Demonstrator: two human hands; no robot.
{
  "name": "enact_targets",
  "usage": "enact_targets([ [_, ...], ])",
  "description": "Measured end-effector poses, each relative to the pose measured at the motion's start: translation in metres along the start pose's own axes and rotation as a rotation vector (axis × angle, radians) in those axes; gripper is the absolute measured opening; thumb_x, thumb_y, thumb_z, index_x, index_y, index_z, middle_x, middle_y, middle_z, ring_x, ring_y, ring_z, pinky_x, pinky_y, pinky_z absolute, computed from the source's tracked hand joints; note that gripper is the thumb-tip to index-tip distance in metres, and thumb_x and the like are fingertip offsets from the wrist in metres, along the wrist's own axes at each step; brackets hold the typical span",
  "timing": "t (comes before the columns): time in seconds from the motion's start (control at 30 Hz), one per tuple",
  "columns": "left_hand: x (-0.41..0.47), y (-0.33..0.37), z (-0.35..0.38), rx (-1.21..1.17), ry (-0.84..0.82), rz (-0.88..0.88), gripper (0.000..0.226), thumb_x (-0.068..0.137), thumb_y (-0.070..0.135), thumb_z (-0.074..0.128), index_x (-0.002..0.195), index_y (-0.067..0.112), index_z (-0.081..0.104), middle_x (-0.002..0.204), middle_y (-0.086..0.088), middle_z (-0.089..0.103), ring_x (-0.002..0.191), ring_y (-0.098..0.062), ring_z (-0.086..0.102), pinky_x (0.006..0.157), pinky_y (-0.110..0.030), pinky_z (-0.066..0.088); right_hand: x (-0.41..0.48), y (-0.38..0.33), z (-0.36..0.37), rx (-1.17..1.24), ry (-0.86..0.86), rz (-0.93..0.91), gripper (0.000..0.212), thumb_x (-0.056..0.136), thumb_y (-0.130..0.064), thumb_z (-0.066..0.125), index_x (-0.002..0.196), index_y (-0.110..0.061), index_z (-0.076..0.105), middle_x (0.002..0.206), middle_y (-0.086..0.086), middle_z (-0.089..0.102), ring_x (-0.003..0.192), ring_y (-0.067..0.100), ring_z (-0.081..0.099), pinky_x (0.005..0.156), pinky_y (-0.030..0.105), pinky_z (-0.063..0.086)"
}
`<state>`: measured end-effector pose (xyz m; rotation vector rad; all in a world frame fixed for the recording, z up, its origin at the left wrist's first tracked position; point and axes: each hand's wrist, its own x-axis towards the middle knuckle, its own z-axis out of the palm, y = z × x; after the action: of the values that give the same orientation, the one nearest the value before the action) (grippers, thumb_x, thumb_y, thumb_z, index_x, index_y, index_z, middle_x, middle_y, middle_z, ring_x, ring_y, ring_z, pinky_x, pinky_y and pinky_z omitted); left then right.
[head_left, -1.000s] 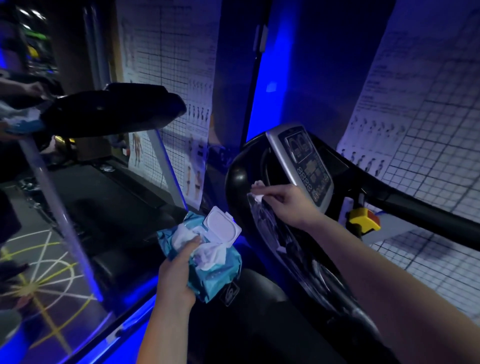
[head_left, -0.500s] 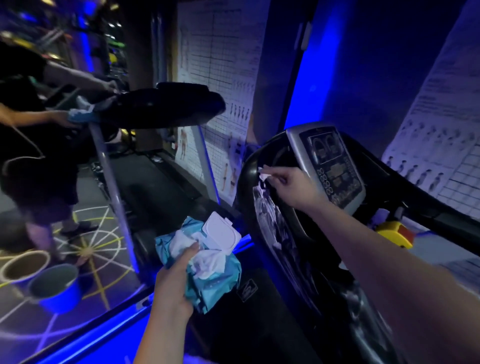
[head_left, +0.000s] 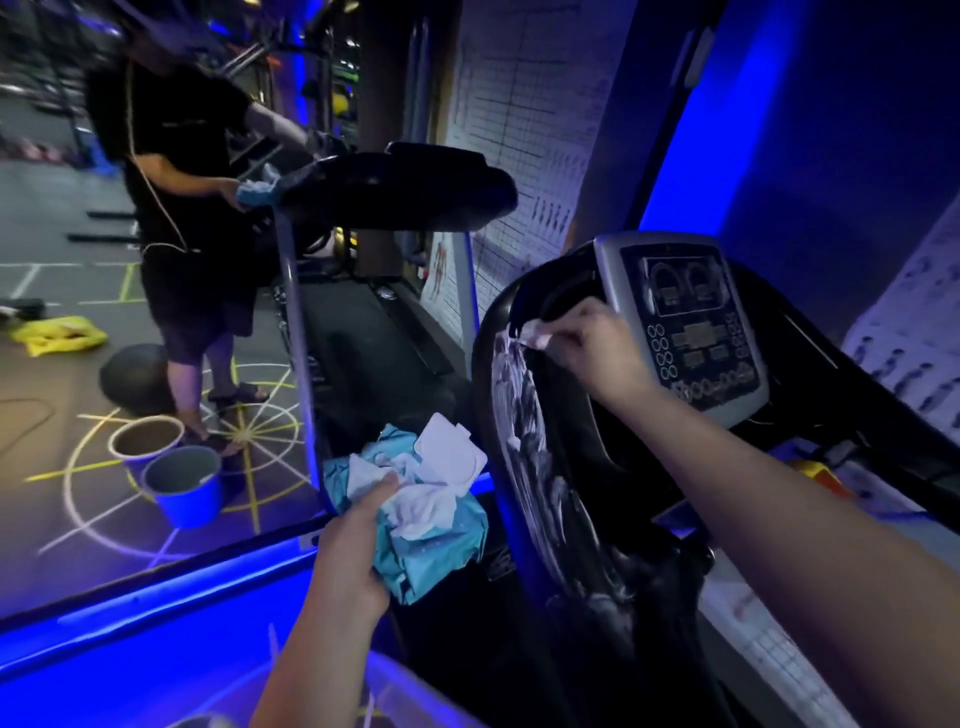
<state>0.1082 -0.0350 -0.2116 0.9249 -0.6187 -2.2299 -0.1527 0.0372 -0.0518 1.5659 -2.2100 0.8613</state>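
Observation:
My right hand (head_left: 597, 348) pinches a small white wipe (head_left: 534, 332) against the black curved handrail (head_left: 511, 395) of a treadmill, just left of its grey console (head_left: 685, 322). White smears run down the handrail below the wipe. My left hand (head_left: 353, 540) grips a teal pack of wet wipes (head_left: 431, 540) lower down, in front of the handrail. The pack's white lid (head_left: 447, 452) stands open and crumpled white wipes stick out of it.
A second treadmill (head_left: 395, 192) stands to the left, where another person (head_left: 182, 208) wipes it with a blue cloth. Two blue buckets (head_left: 182, 488), a dark ball (head_left: 130, 379) and a yellow bag (head_left: 57, 335) sit on the marked floor. Charts cover the wall behind.
My view has turned left, bringing the other person and the buckets into sight. My right hand stays on the top of the handrail with the wipe. My left hand still grips the pack.

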Motion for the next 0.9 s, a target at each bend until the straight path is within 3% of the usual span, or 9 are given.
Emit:
enact_targets([
  [0.07, -0.001, -0.001, -0.001, -0.001, 0.028, 0.016, 0.036, 0.093, 0.019, 0.075, 0.127, 0.007, 0.072, 0.119, -0.021, 0.077, 0.108, -0.041, 0.074, 0.09, -0.052, 0.06, 0.02, -0.002, -0.014, 0.035, 0.128, 0.092, 0.014, 0.093, -0.022, 0.071, 0.101, -0.023, 0.081, 0.093, 0.002, 0.076, 0.082, 0.009, 0.067, 0.072, 0.014, 0.049],
  [0.13, 0.0, 0.0, -0.001, 0.003, 0.062, 0.042, 0.039, 0.092, 0.019, 0.078, 0.128, 0.006, 0.071, 0.119, -0.022, 0.077, 0.107, -0.043, 0.075, 0.095, -0.059, 0.058, 0.04, -0.006, -0.025, 0.07, 0.196, 0.197, 0.017, 0.094, -0.019, 0.069, 0.107, -0.017, 0.079, 0.099, 0.002, 0.077, 0.082, 0.006, 0.064, 0.073, 0.004, 0.046],
  [0.23, -0.001, 0.006, 0.004, 0.013, 0.068, 0.071, 0.035, 0.091, 0.02, 0.078, 0.123, 0.007, 0.072, 0.117, -0.022, 0.077, 0.106, -0.044, 0.075, 0.101, -0.067, 0.054, 0.044, -0.024, -0.017, 0.0, -0.002, 0.148, 0.024, 0.096, -0.01, 0.065, 0.118, -0.014, 0.075, 0.112, 0.001, 0.074, 0.091, 0.007, 0.06, 0.077, -0.003, 0.037],
  [0.33, -0.003, 0.011, 0.005, 0.032, 0.047, 0.071, 0.031, 0.094, 0.02, 0.075, 0.122, 0.006, 0.073, 0.115, -0.022, 0.078, 0.107, -0.045, 0.074, 0.104, -0.068, 0.051, 0.03, -0.032, 0.016, -0.04, -0.256, 0.031, 0.032, 0.097, -0.001, 0.059, 0.121, -0.016, 0.074, 0.124, 0.003, 0.071, 0.102, 0.012, 0.066, 0.089, 0.007, 0.041],
  [0.47, 0.001, 0.018, -0.005, 0.033, 0.049, 0.081, 0.032, 0.092, 0.022, 0.077, 0.12, 0.006, 0.073, 0.112, -0.022, 0.078, 0.102, -0.045, 0.076, 0.103, -0.069, 0.052, 0.016, -0.023, 0.025, 0.029, -0.231, -0.064, 0.043, 0.09, 0.013, 0.05, 0.113, -0.011, 0.077, 0.125, -0.003, 0.071, 0.117, 0.008, 0.064, 0.107, 0.008, 0.037],
  [0.53, 0.0, 0.023, -0.008, 0.025, 0.064, 0.088, 0.031, 0.092, 0.021, 0.077, 0.119, 0.007, 0.073, 0.11, -0.02, 0.079, 0.1, -0.043, 0.077, 0.102, -0.067, 0.054, 0.009, -0.024, 0.017, 0.044, -0.198, -0.107, 0.039, 0.093, 0.012, 0.051, 0.112, -0.01, 0.077, 0.124, -0.005, 0.071, 0.116, 0.0, 0.061, 0.102, 0.0, 0.031],
  [0.67, 0.002, 0.028, -0.014, 0.002, 0.036, 0.078, 0.034, 0.093, 0.022, 0.077, 0.123, 0.008, 0.073, 0.113, -0.02, 0.079, 0.105, -0.044, 0.075, 0.105, -0.068, 0.051, 0.005, -0.018, 0.011, -0.038, -0.248, -0.069, 0.032, 0.096, -0.003, 0.06, 0.114, -0.022, 0.077, 0.123, -0.004, 0.072, 0.115, 0.009, 0.066, 0.106, 0.012, 0.041],
  [0.8, -0.001, 0.03, -0.017, -0.027, 0.04, 0.073, 0.038, 0.09, 0.02, 0.078, 0.125, 0.008, 0.072, 0.116, -0.021, 0.078, 0.109, -0.044, 0.074, 0.106, -0.07, 0.05, 0.014, -0.018, 0.004, -0.026, -0.263, -0.003, 0.033, 0.097, -0.007, 0.064, 0.124, -0.023, 0.072, 0.121, -0.007, 0.071, 0.101, -0.007, 0.066, 0.091, -0.001, 0.038],
  [0.9, -0.004, 0.033, -0.017, -0.032, 0.025, 0.058, 0.035, 0.092, 0.02, 0.076, 0.125, 0.007, 0.073, 0.116, -0.021, 0.078, 0.109, -0.043, 0.074, 0.106, -0.067, 0.051, 0.025, -0.016, 0.013, -0.091, -0.276, -0.017, 0.043, 0.097, 0.001, 0.055, 0.135, -0.018, 0.064, 0.15, 0.003, 0.051, 0.134, 0.016, 0.053, 0.113, 0.018, 0.033],
])
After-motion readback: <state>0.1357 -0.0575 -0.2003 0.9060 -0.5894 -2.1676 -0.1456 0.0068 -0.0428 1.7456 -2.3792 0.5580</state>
